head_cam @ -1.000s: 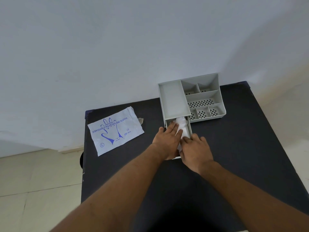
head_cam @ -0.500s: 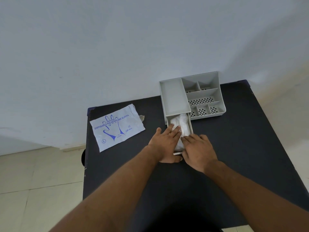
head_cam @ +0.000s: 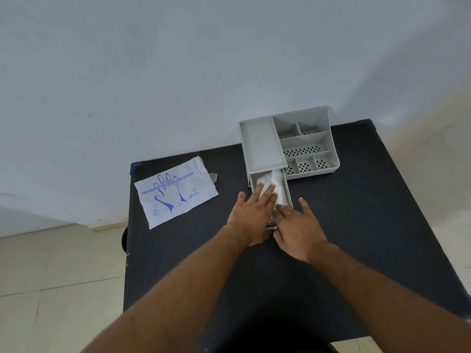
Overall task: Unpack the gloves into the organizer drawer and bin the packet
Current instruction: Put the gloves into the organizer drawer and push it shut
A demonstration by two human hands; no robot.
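Observation:
A grey organizer (head_cam: 303, 142) stands at the back of a black table (head_cam: 356, 225). Its drawer (head_cam: 288, 192) is pulled out toward me, with a stack of clear white gloves (head_cam: 274, 183) lying in it. My left hand (head_cam: 252, 215) lies flat with its fingers pressing on the gloves. My right hand (head_cam: 297, 225) rests flat over the drawer's near end, fingers spread. The white glove packet (head_cam: 175, 191) with blue print lies flat on the table to the left, apart from both hands.
A small torn strip (head_cam: 213, 177) lies by the packet's right edge. The organizer's top has several perforated compartments (head_cam: 302, 150). A white wall rises behind the table; tiled floor (head_cam: 56, 276) shows on the left.
Both hands have drawn back slightly toward me along the drawer and flattened out. More of the gloves now shows at the drawer's far end.

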